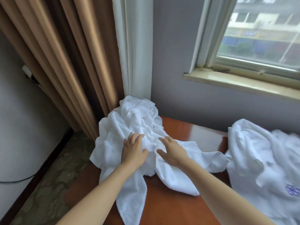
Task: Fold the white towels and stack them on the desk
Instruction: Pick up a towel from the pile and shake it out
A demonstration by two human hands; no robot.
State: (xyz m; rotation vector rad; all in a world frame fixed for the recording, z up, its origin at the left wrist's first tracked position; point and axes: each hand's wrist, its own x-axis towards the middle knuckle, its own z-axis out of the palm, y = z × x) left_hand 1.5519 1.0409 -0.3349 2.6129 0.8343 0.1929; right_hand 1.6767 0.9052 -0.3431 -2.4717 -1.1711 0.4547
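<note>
A crumpled heap of white towels (129, 120) lies on the far left corner of the reddish-brown desk (186, 132), spilling over its left edge. My left hand (134, 150) lies flat on the heap with its fingers spread. My right hand (172, 151) is just to its right, fingers straight and reaching over the same cloth; whether it touches is unclear. A second white towel (259, 159) with a small blue emblem lies rumpled on the right side of the desk, blurred at its far edge.
Brown curtains (68, 62) hang left of the desk, beside a white window frame post (138, 54). A window with a sill (243, 82) sits in the grey wall behind. A patterned floor (53, 184) and a black cable lie at the lower left.
</note>
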